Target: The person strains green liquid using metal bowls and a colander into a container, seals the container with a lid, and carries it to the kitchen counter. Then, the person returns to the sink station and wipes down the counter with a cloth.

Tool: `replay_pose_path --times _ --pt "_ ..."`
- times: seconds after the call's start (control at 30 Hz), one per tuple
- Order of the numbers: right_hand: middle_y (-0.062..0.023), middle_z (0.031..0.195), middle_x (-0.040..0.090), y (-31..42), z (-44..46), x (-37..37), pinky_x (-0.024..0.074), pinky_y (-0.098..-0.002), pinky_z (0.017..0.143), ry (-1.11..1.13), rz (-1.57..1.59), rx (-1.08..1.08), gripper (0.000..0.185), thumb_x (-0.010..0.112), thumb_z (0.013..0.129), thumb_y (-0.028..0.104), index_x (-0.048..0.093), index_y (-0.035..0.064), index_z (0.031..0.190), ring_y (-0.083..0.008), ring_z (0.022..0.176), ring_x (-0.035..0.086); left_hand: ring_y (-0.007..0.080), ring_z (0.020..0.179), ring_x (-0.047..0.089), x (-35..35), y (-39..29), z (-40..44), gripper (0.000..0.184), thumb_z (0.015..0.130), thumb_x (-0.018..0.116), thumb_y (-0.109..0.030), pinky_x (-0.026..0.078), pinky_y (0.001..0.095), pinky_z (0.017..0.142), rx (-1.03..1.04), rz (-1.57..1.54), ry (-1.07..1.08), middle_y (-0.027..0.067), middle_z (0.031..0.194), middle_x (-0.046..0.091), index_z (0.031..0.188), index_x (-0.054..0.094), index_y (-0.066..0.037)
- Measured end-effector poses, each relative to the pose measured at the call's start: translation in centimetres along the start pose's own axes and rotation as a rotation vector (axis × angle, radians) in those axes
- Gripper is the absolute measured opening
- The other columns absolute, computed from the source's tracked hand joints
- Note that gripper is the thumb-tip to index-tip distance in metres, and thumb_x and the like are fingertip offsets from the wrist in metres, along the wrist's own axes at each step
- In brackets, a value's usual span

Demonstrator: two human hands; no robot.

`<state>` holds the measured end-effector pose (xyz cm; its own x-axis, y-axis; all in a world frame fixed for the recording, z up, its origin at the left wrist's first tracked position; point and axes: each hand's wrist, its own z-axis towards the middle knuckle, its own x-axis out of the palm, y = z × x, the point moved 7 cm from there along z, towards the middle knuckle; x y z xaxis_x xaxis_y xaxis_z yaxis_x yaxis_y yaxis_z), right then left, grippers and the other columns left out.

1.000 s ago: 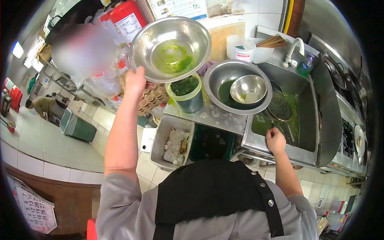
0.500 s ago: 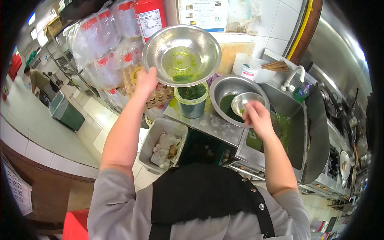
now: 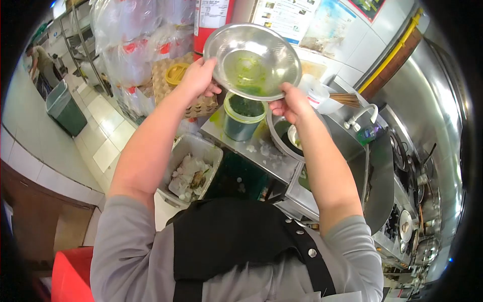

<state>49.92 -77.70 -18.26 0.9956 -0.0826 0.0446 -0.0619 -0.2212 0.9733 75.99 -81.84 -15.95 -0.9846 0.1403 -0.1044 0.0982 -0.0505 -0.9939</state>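
A perforated metal colander (image 3: 289,55), tilted toward me and smeared inside with green residue, is held up between both hands. My left hand (image 3: 200,78) is closed on its left rim. On the lower right rim, my right hand (image 3: 291,102) is closed too. Just below stands a tall bucket (image 3: 239,129) filled with dark green contents. Behind my right forearm, a wide metal basin (image 3: 278,133) with dark green liquid is partly hidden. A small metal bowl or ladle (image 3: 293,135) rests in it; my arm hides the rest.
A metal sink (image 3: 356,173) with a faucet (image 3: 363,115) lies to the right, beyond it stove burners. A grey bin (image 3: 214,163) with scraps stands below left. Egg trays (image 3: 161,83) and bagged containers (image 3: 126,60) are stacked left. Another person (image 3: 43,63) bends far left.
My right hand has let go of the small bowl or ladle, left it in the basin, and taken the colander's right rim. The view has shifted and turned slightly.
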Motion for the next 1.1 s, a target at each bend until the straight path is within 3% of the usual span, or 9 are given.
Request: replay_pose_path --times 0.1,0.3,0.43,0.53,0.63,0.7,0.8,0.9,1.1 --pt "-0.0137 0.074 0.064 0.3 0.1 -1.5 0.0494 -0.0314 0.043 -0.058 -0.031 0.013 0.032 0.038 0.093 0.021 0.055 -0.0054 0.101 -0.0188 0.050 0.059 0.0187 0.068 0.065 -3.2 1.8 -1.4 0.065 0.094 0.042 -0.057 0.049 0.0282 0.055 -0.027 -0.091 -0.052 0.0183 0.103 0.065 0.133 0.042 -0.005" --pt "-0.0154 0.073 0.061 0.4 -0.7 -3.5 0.0494 -0.0337 0.042 -0.156 -0.057 -0.010 0.030 0.040 0.091 0.018 0.052 -0.0066 0.101 -0.0218 0.047 0.056 0.0205 0.063 0.064 -11.6 18.9 -5.1 0.067 0.092 0.043 -0.059 0.048 0.0300 0.052 -0.362 -0.271 -0.123 0.0184 0.100 0.066 0.136 0.040 -0.008" --pt "-0.0168 0.072 0.061 0.0 -0.7 -4.7 0.0484 -0.0348 0.041 -0.175 -0.031 -0.011 0.027 0.042 0.090 0.017 0.052 -0.0067 0.099 -0.0231 0.045 0.055 0.0280 0.053 0.063 -14.7 29.9 -13.9 0.061 0.093 0.042 -0.051 0.052 0.0358 0.044 -0.563 -0.151 -0.341 0.0218 0.087 0.065 0.120 0.046 0.003" --pt "-0.0173 0.071 0.060 0.2 -0.2 -5.4 0.0473 -0.0348 0.040 -0.233 0.030 -0.049 0.025 0.042 0.090 0.016 0.052 -0.0065 0.097 -0.0234 0.043 0.053 0.0245 0.050 0.062 -15.6 38.3 -20.1 0.062 0.093 0.041 -0.053 0.049 0.0353 0.042 -0.752 -0.024 -0.338 0.0196 0.085 0.065 0.122 0.048 0.001" --pt "-0.0168 0.068 0.059 0.0 -0.2 -5.3 0.0462 -0.0350 0.039 -0.211 0.005 -0.053 0.024 0.043 0.090 0.016 0.052 -0.0064 0.094 -0.0235 0.041 0.052 0.0298 0.056 0.066 -15.2 43.9 -25.9 0.060 0.095 0.039 -0.053 0.049 0.0367 0.042 -0.942 0.125 -0.307 0.0201 0.086 0.064 0.119 0.049 0.002" --pt "-0.0152 0.064 0.056 0.2 -0.8 -4.5 0.0446 -0.0353 0.038 -0.207 -0.032 -0.069 0.023 0.044 0.090 0.016 0.051 -0.0059 0.090 -0.0240 0.040 0.051 0.0323 0.054 0.066 -15.3 48.0 -29.2 0.057 0.096 0.038 -0.049 0.048 0.0395 0.040 -1.027 0.214 -0.221 0.0201 0.077 0.062 0.106 0.052 0.005" --pt "-0.0149 0.062 0.055 -0.2 0.1 -5.0 0.0430 -0.0360 0.038 -0.281 0.116 -0.095 0.021 0.044 0.090 0.015 0.051 -0.0053 0.090 -0.0243 0.041 0.050 0.0333 0.053 0.066 -16.1 49.8 -32.4 0.060 0.098 0.036 -0.045 0.051 0.0413 0.042 -1.073 0.395 -0.124 0.0236 0.072 0.063 0.095 0.055 0.012" --pt "-0.0153 0.064 0.055 -0.5 0.1 -4.7 0.0422 -0.0365 0.038 -0.182 0.042 -0.055 0.020 0.044 0.090 0.015 0.050 -0.0050 0.091 -0.0244 0.043 0.051 0.0330 0.054 0.066 -17.8 50.6 -34.6 0.059 0.098 0.036 -0.043 0.051 0.0407 0.043 -1.147 0.455 -0.150 0.0265 0.075 0.064 0.095 0.056 0.013" --pt "-0.0159 0.064 0.055 -0.5 0.1 -5.1 0.0416 -0.0370 0.039 -0.262 0.093 -0.069 0.021 0.045 0.089 0.016 0.050 -0.0048 0.091 -0.0251 0.043 0.051 0.0302 0.054 0.066 -21.3 50.9 -34.9 0.057 0.098 0.037 -0.041 0.052 0.0403 0.043 -1.265 0.425 -0.279 0.0225 0.076 0.064 0.103 0.056 0.012"
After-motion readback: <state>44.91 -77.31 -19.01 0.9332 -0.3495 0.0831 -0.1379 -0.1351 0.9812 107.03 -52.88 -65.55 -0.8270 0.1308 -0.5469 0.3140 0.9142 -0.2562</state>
